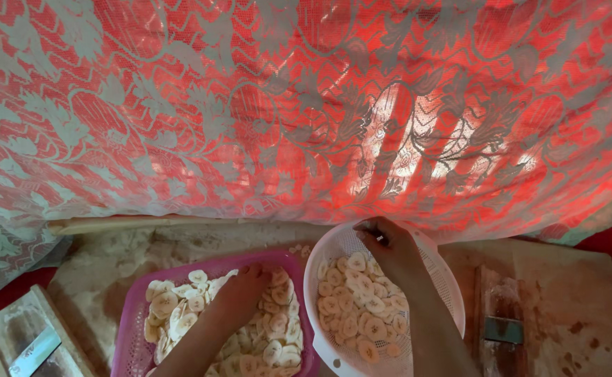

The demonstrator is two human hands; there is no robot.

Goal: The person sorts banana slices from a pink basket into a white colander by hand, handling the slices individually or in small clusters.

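Two baskets (133, 307) of slices (348, 307), two hands (239, 290)

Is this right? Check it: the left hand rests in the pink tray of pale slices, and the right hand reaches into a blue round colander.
Not quite. In the head view the colander is white, not blue. The left hand does rest in the pink tray of pale slices, and the right hand reaches into the colander.

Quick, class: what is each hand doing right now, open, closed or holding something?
Left hand: palm down on slices in the pink basket; grip cannot be told.
Right hand: fingers curled in the white colander; contents unclear.
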